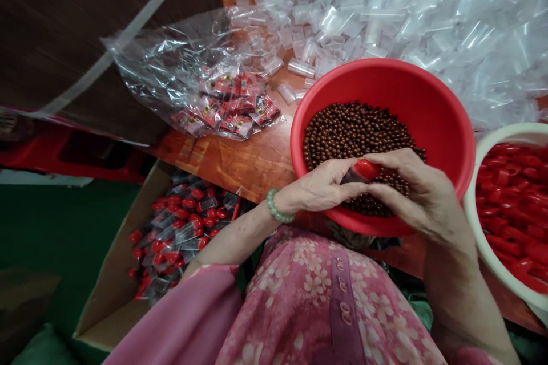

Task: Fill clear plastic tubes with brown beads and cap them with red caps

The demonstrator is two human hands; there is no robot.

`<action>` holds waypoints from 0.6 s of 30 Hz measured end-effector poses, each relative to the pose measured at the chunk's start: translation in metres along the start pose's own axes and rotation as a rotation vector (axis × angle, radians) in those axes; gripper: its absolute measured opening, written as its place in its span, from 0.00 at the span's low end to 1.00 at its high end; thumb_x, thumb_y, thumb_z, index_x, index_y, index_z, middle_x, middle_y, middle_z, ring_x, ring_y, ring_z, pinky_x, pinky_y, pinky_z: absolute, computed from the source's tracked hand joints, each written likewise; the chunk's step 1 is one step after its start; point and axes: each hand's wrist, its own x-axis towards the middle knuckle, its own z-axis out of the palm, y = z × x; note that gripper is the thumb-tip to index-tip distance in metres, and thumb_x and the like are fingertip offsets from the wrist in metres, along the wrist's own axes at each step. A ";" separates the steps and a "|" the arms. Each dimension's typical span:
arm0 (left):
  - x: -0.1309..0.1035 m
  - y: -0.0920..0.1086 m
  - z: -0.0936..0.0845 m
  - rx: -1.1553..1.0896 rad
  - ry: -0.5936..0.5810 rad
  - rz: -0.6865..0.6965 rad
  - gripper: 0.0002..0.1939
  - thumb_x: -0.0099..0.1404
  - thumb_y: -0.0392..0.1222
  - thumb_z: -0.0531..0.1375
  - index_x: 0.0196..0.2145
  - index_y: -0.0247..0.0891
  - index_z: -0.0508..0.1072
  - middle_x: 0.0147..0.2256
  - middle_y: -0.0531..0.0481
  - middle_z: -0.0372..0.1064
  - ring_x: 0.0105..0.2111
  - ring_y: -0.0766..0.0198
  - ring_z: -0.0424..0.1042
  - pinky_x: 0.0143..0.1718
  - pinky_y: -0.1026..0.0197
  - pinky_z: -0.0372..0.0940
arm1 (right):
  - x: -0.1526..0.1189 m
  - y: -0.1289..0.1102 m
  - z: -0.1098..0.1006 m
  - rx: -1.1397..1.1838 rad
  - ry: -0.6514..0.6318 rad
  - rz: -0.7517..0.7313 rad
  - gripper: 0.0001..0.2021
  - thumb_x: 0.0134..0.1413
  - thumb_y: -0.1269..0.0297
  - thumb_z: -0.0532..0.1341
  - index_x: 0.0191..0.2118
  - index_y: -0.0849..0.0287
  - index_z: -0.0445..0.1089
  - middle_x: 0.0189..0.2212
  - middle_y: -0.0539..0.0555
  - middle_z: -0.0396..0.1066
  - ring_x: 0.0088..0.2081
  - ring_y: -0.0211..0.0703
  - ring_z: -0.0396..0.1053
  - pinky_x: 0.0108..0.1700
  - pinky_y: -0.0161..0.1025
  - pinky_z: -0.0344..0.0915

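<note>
Over a red bowl [445, 102] of small brown balls [355, 128], both my hands meet at one small container. My left hand [314, 187], with a green bead bracelet at the wrist, is closed around its dark-looking tube [351, 176]. A glossy red cap [367, 169] sits at the tube's upper end. The fingers and thumb of my right hand [428, 197] pinch around this cap from the right. My fingers hide most of the tube, so I cannot tell how full it is or whether the cap is fully seated.
Clear plastic tubes [372, 28] are heaped behind the bowl. A white basin [473, 205] of red caps [514, 199] stands at right. Red printed packets [240, 105] lie by a clear bag [158, 68]. Below left, a cardboard box [105, 288] holds red-capped tubes [184, 222].
</note>
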 end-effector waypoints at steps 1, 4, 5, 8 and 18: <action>-0.002 0.001 0.001 0.043 0.009 -0.001 0.11 0.66 0.45 0.64 0.38 0.35 0.69 0.28 0.57 0.62 0.28 0.71 0.59 0.31 0.66 0.55 | 0.001 0.000 -0.004 0.010 0.005 0.014 0.13 0.64 0.63 0.65 0.54 0.52 0.73 0.44 0.54 0.79 0.45 0.47 0.77 0.50 0.45 0.74; -0.002 0.002 0.003 0.085 0.015 -0.019 0.10 0.65 0.44 0.64 0.35 0.36 0.68 0.28 0.56 0.62 0.29 0.70 0.59 0.32 0.65 0.56 | 0.006 0.000 -0.009 0.010 -0.026 0.024 0.09 0.64 0.64 0.65 0.50 0.52 0.75 0.40 0.52 0.80 0.39 0.43 0.77 0.44 0.41 0.74; -0.002 0.001 0.003 0.077 0.009 -0.024 0.11 0.65 0.45 0.64 0.34 0.36 0.68 0.28 0.56 0.62 0.29 0.70 0.59 0.32 0.65 0.56 | 0.008 0.000 -0.009 0.012 -0.040 0.021 0.10 0.65 0.64 0.65 0.51 0.53 0.75 0.40 0.52 0.80 0.39 0.43 0.77 0.43 0.40 0.74; 0.001 -0.003 0.002 0.007 -0.029 -0.017 0.16 0.63 0.50 0.66 0.32 0.36 0.68 0.26 0.57 0.61 0.28 0.71 0.58 0.30 0.65 0.55 | 0.008 -0.002 -0.003 0.030 -0.032 0.015 0.10 0.67 0.64 0.61 0.52 0.54 0.74 0.42 0.55 0.79 0.40 0.43 0.77 0.43 0.41 0.74; 0.006 -0.006 -0.004 -0.090 -0.071 -0.021 0.19 0.61 0.54 0.68 0.32 0.36 0.68 0.25 0.58 0.60 0.26 0.71 0.57 0.29 0.65 0.53 | 0.006 -0.003 0.012 0.032 0.055 0.039 0.09 0.67 0.68 0.60 0.50 0.56 0.71 0.41 0.55 0.76 0.41 0.43 0.75 0.43 0.41 0.72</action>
